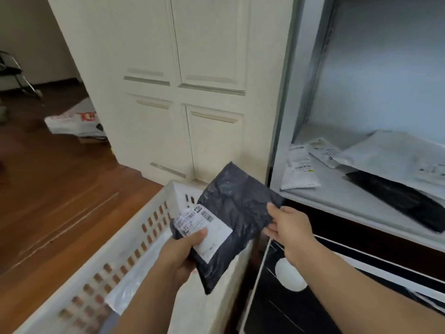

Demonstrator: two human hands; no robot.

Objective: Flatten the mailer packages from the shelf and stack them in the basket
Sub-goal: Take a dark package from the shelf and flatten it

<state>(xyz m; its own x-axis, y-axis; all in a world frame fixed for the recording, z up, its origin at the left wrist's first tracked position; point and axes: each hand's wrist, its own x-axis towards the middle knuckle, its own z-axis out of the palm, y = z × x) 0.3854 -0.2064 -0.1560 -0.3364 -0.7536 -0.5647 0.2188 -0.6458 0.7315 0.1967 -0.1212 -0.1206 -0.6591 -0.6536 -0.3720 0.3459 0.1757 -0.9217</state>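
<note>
Dark grey plastic, wrinkled and glossy, fills the middle of your view: a mailer package (231, 213) that you hold in both hands above the white slotted basket (134, 239) on the wooden floor (60, 189). Your left hand (183, 249) reaches up from below, its grip closed on the lower end with the thumb pressed on the white shipping label (204, 227). Your right hand (286, 225) comes in from the right and pinches the package's right edge between thumb and fingers. The label shows barcodes and a bold "40"; its smaller print is too blurred to read. More mailers (361, 160), white and black, lie on the shelf (337, 196) at right.
</note>
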